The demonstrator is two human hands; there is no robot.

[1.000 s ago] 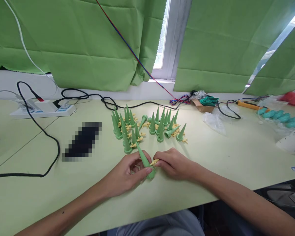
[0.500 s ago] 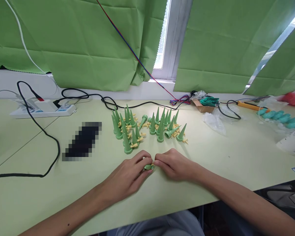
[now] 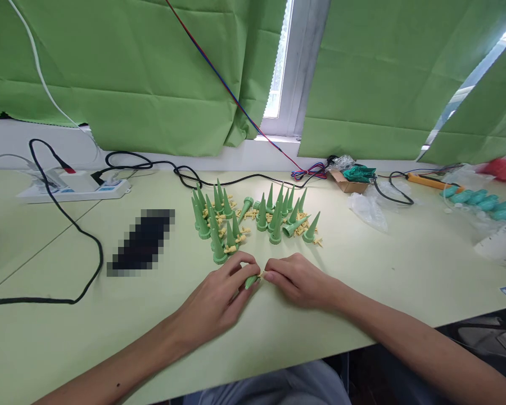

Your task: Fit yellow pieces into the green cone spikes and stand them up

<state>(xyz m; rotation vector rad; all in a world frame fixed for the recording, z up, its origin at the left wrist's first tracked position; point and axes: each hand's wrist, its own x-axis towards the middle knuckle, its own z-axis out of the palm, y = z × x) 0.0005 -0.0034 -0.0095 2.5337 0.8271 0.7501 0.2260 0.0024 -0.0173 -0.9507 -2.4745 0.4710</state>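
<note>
Near the front of the table, my left hand [image 3: 225, 287] is closed around a green plastic cone [image 3: 251, 281], mostly covered by the fingers. My right hand [image 3: 299, 280] pinches a small yellow valve piece [image 3: 261, 275] that meets the cone between the two hands; most of it is hidden by the fingertips. Beyond the hands stand several green cones [image 3: 274, 228] with wide round bases, some fitted with yellow valves [image 3: 231, 249]. A few cones lie on their sides [image 3: 296, 226] among loose yellow pieces [image 3: 249, 214].
A pixelated dark object [image 3: 141, 244] lies left of the cones. A black cable [image 3: 93, 242] runs from a white power strip [image 3: 76, 191]. At the back right are a small cardboard box [image 3: 349, 184], a clear plastic bag [image 3: 367, 211] and teal pieces [image 3: 478, 199].
The green cone between my hands has tilted, its tip now pointing down to the left. Both hands have shifted slightly, and more of the yellow piece shows.
</note>
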